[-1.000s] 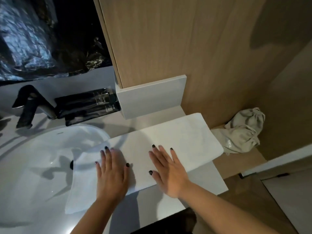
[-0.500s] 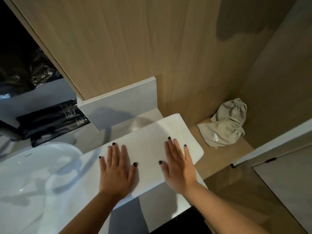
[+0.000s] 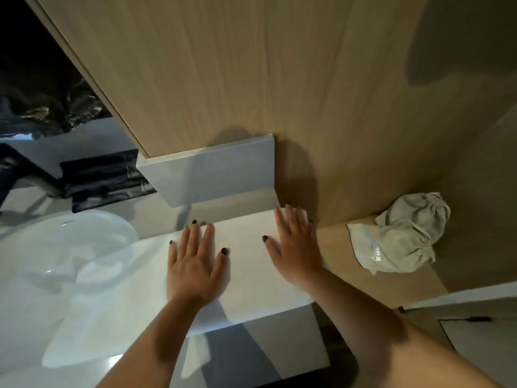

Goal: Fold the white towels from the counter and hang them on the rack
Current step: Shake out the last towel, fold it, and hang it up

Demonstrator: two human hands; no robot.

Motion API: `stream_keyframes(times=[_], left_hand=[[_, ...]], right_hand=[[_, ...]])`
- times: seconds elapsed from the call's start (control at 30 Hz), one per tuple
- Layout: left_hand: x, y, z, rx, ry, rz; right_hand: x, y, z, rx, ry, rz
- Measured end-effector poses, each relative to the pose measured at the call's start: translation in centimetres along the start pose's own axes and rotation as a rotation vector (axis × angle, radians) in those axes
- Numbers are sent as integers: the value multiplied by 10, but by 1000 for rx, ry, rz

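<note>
Left fingers (image 3: pixel 193 233): straight and spread apart, dark-polished nails, lying flat on the cloth and aimed toward 12 o'clock.
Left hand (image 3: pixel 193 267): palm down on the white towel (image 3: pixel 246 264), pressing near its middle; the thumb splays toward 3 o'clock.
Right fingers (image 3: pixel 291 219): straight, held close together, flat on the towel's far right corner at about 1 o'clock from the left hand; slightly blurred.
Right hand (image 3: pixel 293 247): palm down on the towel's right end, thumb out toward 9 o'clock; the forearm runs off toward 5 o'clock.
White towel: spread flat on the counter (image 3: pixel 279 340), a long band running from 8 o'clock up to 2 o'clock; its left end drapes over the rim of the sink (image 3: pixel 70 247), its right end stops at the counter's edge.
Counter: pale grey, bare strip showing at 6 o'clock below the towel.
Backsplash block (image 3: pixel 218 175): grey, at 12 o'clock just beyond the towel, against the wood panel (image 3: pixel 223 79).
Black tray (image 3: pixel 103 177): at 10 o'clock behind the sink, beside a dark faucet (image 3: pixel 25 175).
Crumpled grey cloth (image 3: pixel 402 236): on the wooden ledge (image 3: pixel 363 275) at 3 o'clock, well apart from the towel.
</note>
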State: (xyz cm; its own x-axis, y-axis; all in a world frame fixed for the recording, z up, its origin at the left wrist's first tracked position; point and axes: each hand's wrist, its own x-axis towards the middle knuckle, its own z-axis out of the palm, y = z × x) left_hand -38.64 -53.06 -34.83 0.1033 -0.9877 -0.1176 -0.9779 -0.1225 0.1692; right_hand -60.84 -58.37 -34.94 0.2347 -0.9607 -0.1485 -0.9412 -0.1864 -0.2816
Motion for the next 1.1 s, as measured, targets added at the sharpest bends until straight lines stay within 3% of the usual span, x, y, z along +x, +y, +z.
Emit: stream_keyframes(times=[0.13, 0.27, 0.33, 0.47, 0.53, 0.7, 0.97, 1.03, 1.1], left_hand=[[-28, -1, -1, -27, 28, -164], [-64, 6, 3, -27, 23, -181], [-77, 11, 9, 10, 15, -76], [-84, 37, 18, 93, -30, 348], [-78, 57, 18, 126, -17, 452], [-71, 85, 20, 156, -20, 495], [-82, 34, 19, 127, 70, 573], [-82, 25, 15, 172, 56, 533], [-81, 27, 13, 214, 32, 498]], right_hand=[[-41, 6, 6, 328, -10, 304], [-67, 15, 1, 724, -95, 580], [-73, 22, -5, 819, -162, 602], [-80, 39, -19, 982, -220, 606], [-82, 46, -24, 975, -166, 574], [-88, 65, -37, 915, -55, 523], [-80, 75, -40, 668, 115, 442], [-81, 66, -36, 374, 252, 266], [-87, 48, -29, 110, 303, -52]])
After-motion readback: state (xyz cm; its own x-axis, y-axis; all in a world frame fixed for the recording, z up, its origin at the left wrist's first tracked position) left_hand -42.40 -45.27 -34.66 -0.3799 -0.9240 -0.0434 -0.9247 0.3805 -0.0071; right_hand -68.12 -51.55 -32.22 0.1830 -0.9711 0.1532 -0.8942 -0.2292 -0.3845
